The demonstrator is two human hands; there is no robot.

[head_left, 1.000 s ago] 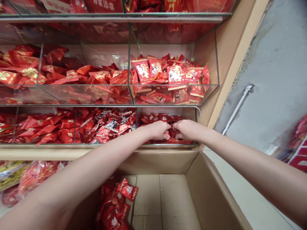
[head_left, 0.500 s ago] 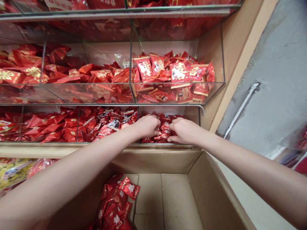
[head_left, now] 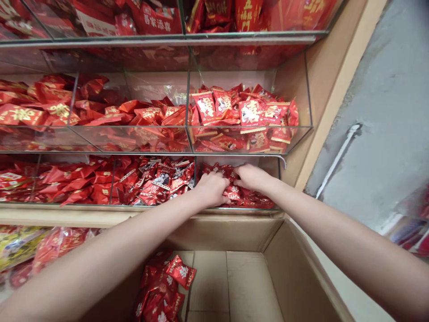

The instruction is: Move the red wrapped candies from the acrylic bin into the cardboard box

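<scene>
**Q:** Where are the hands?

**A:** The left hand (head_left: 212,189) and right hand (head_left: 253,176) sit just beside each other in 1 acrylic compartment (head_left: 278,179), on the red foil candy packets (head_left: 241,199) heaped there.

**Q:** What is the state of the grip?

**A:** Both hands are partly closed. The left hand curls down over the packets and the right hand bends across them. Cannot tell whether either hand has hold of a packet.

**Q:** What edges limit movement?

**A:** The front lip (head_left: 248,208) runs just below the left hand, and the metal shelf edge (head_left: 167,153) passes near above the right hand. Packets extend from the right hand to the compartment's right wall.

**Q:** What lies below?

**A:** An open cardboard box (head_left: 273,237) stands beneath the lip, well below the hands. 1 heap of red packets (head_left: 167,286) lies against its left side.
</scene>
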